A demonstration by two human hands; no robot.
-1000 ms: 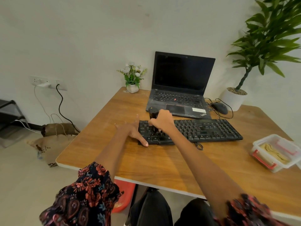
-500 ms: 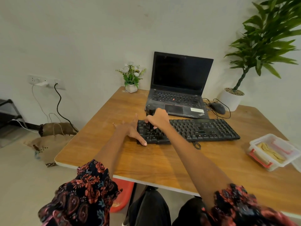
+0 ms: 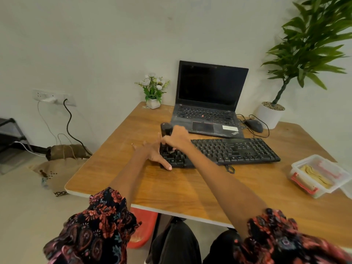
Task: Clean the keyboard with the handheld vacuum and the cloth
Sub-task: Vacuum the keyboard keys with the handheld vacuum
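My right hand [image 3: 178, 137] grips the small black handheld vacuum [image 3: 166, 130] upright, its lower end down among the keys at the left end of the flat black plastic keyboard [image 3: 234, 149]. My left hand [image 3: 152, 152] lies spread against that end, thumb along the front corner, fingers straight on the wooden table [image 3: 171, 185]. Behind the keyboard an open black laptop [image 3: 209, 103] stands, a black corded mouse [image 3: 254, 125] to its right. A clear plastic box [image 3: 320, 175] with red clips sits near the table's right edge.
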